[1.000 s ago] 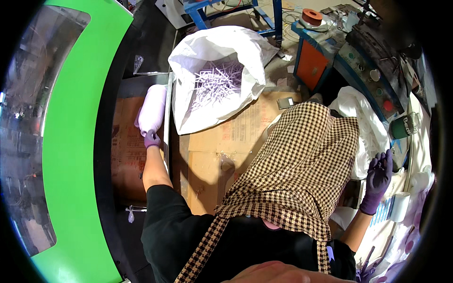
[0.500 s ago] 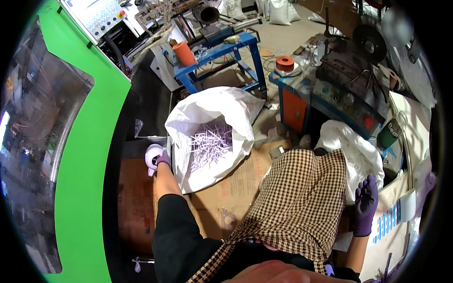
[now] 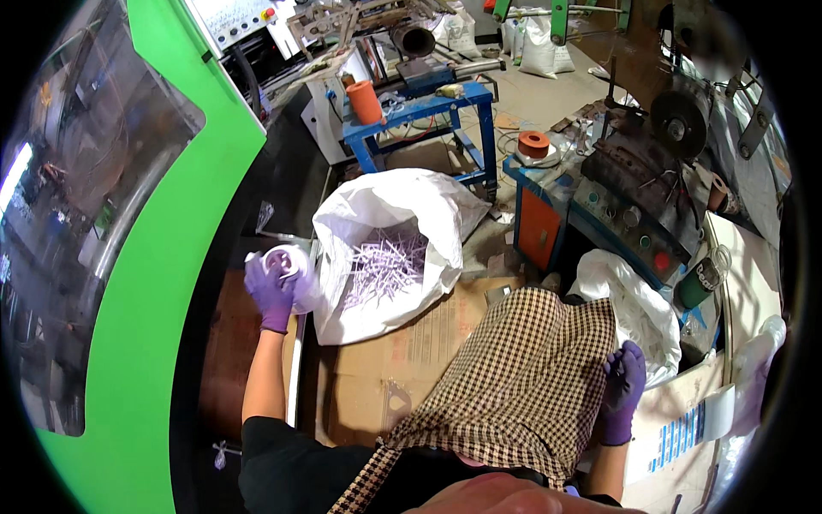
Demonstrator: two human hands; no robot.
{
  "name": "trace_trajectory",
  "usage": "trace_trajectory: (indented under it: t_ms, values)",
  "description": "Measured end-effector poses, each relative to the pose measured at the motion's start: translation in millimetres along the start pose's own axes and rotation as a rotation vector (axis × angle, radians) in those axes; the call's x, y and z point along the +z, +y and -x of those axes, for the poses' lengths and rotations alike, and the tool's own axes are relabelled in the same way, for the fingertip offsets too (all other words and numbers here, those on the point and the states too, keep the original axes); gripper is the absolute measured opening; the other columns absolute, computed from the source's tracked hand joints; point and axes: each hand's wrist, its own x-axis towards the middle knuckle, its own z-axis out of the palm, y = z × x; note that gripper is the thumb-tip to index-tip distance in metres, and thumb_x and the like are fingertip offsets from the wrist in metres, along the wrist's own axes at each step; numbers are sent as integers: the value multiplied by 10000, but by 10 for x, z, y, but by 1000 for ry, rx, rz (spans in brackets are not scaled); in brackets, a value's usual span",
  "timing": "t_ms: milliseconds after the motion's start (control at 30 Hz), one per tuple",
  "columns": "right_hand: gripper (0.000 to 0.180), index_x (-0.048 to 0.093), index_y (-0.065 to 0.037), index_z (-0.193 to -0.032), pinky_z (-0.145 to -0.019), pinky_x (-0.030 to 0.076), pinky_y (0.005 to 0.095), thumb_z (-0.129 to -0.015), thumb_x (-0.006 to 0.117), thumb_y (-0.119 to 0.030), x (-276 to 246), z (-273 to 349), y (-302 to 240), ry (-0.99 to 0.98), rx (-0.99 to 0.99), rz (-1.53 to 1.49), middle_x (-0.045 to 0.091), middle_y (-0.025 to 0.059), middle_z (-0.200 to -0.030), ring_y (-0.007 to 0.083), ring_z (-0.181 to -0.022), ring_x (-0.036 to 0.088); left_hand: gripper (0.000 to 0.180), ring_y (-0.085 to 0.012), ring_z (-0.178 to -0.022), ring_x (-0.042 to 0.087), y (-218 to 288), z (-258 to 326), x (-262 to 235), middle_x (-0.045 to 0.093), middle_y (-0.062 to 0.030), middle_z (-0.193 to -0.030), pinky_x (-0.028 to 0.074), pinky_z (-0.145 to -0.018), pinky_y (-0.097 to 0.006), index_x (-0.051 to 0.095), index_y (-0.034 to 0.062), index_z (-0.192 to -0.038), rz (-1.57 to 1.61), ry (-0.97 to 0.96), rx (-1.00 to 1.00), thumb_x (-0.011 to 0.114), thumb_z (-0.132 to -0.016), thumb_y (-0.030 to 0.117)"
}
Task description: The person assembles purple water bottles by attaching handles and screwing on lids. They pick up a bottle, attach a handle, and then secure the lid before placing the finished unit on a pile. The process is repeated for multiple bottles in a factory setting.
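My left hand (image 3: 272,295), in a purple glove, grips a pale lilac, round, hollow plastic piece (image 3: 301,287), its fingers hooked at the upper opening. Motion blurs the piece, so its exact kind is unclear. Just to its right a white woven sack (image 3: 342,321) gapes open, with many thin lilac plastic sticks (image 3: 385,265) inside. Beside the checked apron (image 3: 505,368), my right hand (image 3: 625,385) is raised in a purple glove. Its fingers are loosely bent and apart, and nothing shows in them.
A green machine housing (image 3: 184,214) with a window rises on the left. Flattened cardboard (image 3: 368,394) lies beneath the sack. Behind it stands a blue metal bench (image 3: 411,111) bearing an orange cylinder (image 3: 364,103). Another white sack (image 3: 659,321) and a machine with buttons (image 3: 629,218) are on the right.
My left hand has come over the top of the lilac piece, which has turned and moved slightly right. My right hand has shifted inward to the apron, its fingers more bent.
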Motion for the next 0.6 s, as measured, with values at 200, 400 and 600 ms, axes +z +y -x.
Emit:
trace_trajectory:
  t_ms: [200,400,600]
  values:
    - [174,672,-1,-1054,-827,517,287,-884,637,-9,723,263,42,-269,-310,565,647,103,-1023,185,-933,626,359,-338,-1056,649,1839,151,-680,699,-137,-1109,501,-953,-459,714,77,-897,1046,-195,61,917,-662,257]
    - [429,696,-109,-1220,-773,581,335,-804,796,-141,1429,594,-74,-535,-903,956,648,156,-1280,258,-937,711,881,-393,-1228,556,3313,-103,-1105,631,-138,-1262,396,-1111,-518,547,36,-1353,1012,-37,453,914,-646,412]
    - [433,668,-204,-1161,-597,546,359,-750,788,-272,1409,535,317,-609,-818,1317,670,38,-1117,238,-788,699,810,-347,-1114,652,3660,8,-1207,692,-92,-1208,481,-1042,-485,524,-34,-1368,1068,-42,719,850,-743,365]
